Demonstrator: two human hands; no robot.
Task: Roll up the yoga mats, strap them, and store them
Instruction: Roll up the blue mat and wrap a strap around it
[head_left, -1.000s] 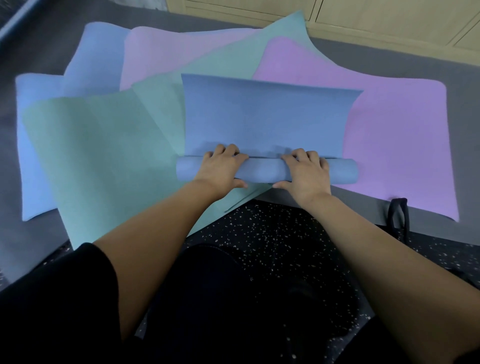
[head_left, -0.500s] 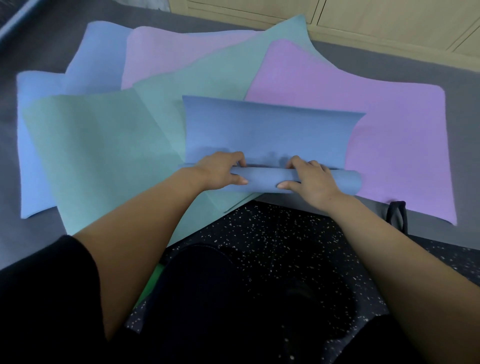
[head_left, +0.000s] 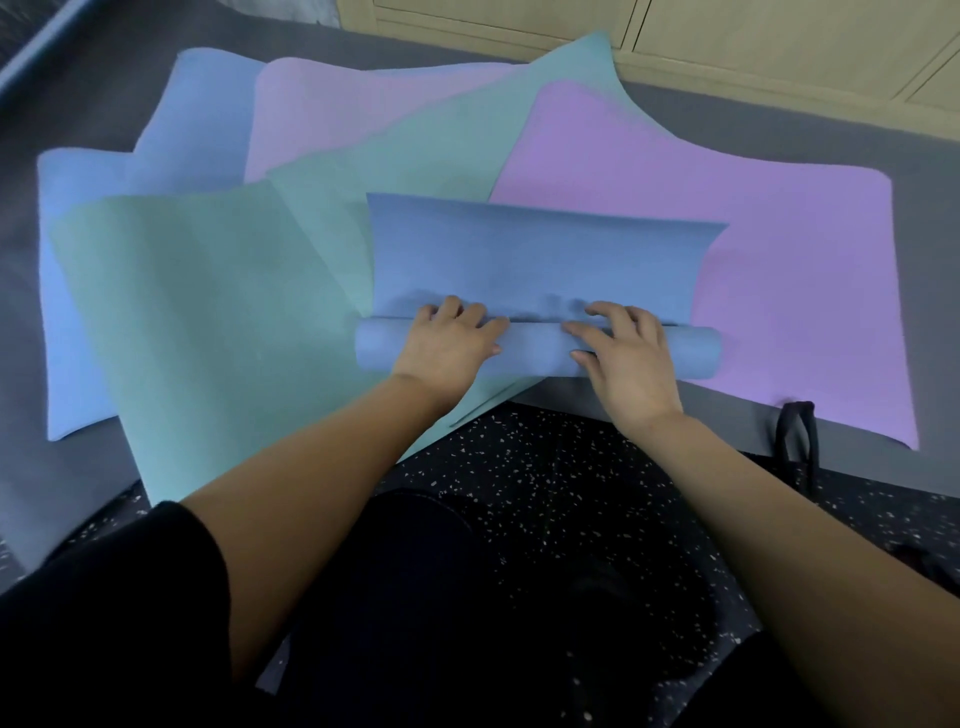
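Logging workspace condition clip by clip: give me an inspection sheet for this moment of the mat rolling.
Surface: grey floor covering under the mats; black speckled floor nearer the person.
Job's things: blue mat partly rolled, its roll at the near end; purple mat, teal mats, lilac mat and light blue mats lie flat, overlapping; black strap by the purple mat's near edge.
Clutter: nothing seen.
Grippers: left hand and right hand press on the roll, fingers spread.
Cables: nothing seen.
Surroundings: wooden cabinets behind.

Dim, soft even light; faint shadows; wide-angle edge bending; slight blur.
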